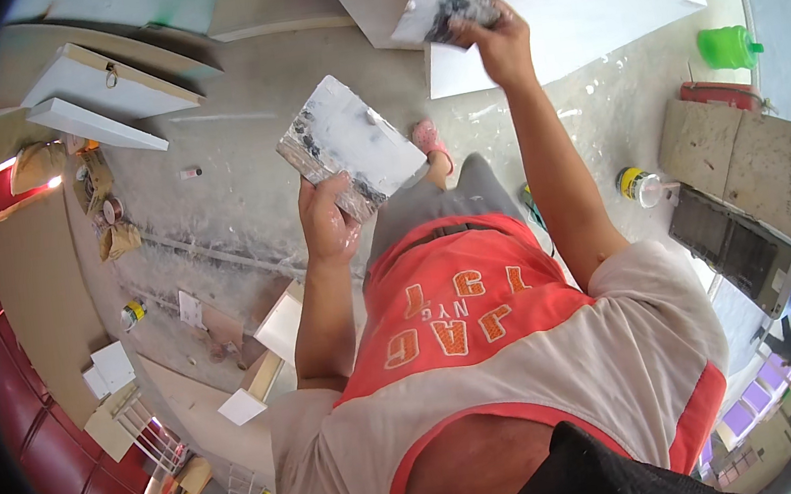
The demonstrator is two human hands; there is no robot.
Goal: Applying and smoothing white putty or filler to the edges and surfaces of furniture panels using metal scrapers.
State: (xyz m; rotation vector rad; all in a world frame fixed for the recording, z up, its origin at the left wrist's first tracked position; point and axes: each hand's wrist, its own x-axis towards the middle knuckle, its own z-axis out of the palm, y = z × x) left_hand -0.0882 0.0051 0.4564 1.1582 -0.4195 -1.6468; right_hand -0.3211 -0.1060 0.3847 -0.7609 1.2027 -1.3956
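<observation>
My left hand [327, 218] is closed on the lower edge of a flat rectangular board [356, 137], tilted and smeared with white paste and dark marks. In my right hand [495, 34] is a wide, flat putty scraper [424, 11], its pale blade coated with white and its grip part blotched black. The scraper overlaps the left end of a large white panel piece [564, 5] at the top of the head view. Whether the blade touches that panel, I cannot tell. My fingers hide part of the scraper's handle.
White boards [100, 86] lean at the upper left. A green plastic bottle [727, 48] lies at the far right, above a red box [720, 94]. A yellow-labelled can [640, 185] stands to my right. Loose white panels [281, 324] are at lower left on the paste-stained grey floor [234, 158].
</observation>
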